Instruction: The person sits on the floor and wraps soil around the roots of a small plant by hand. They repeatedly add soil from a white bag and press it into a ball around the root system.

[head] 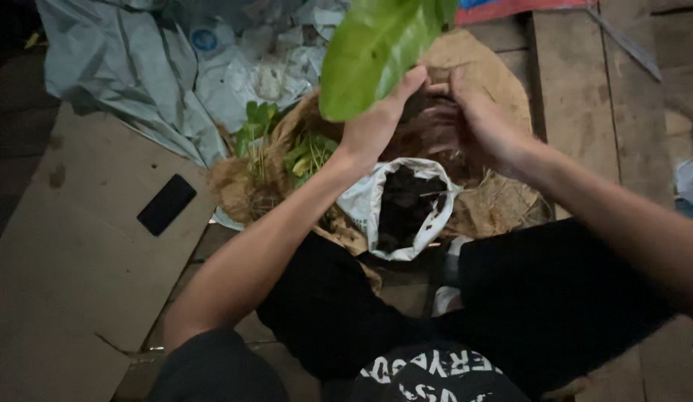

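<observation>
My left hand (376,123) grips the base of a plant with a large bright green leaf (372,52) that rises toward the camera. My right hand (473,119) is cupped beside it, fingers curled around the dark root clump (421,112) between both hands. Right below them stands an open white bag (369,201) filled with dark soil (406,205). Brown coconut fibre (480,59) lies under and behind the hands.
Small green seedlings (305,152) lie left of the bag on the fibre. A black phone (166,204) rests on a flat cardboard sheet (71,246) at left. Crumpled grey plastic sheeting (138,67) lies behind. Wooden planks (577,89) run along the right. My knees in black shorts (547,298) are below.
</observation>
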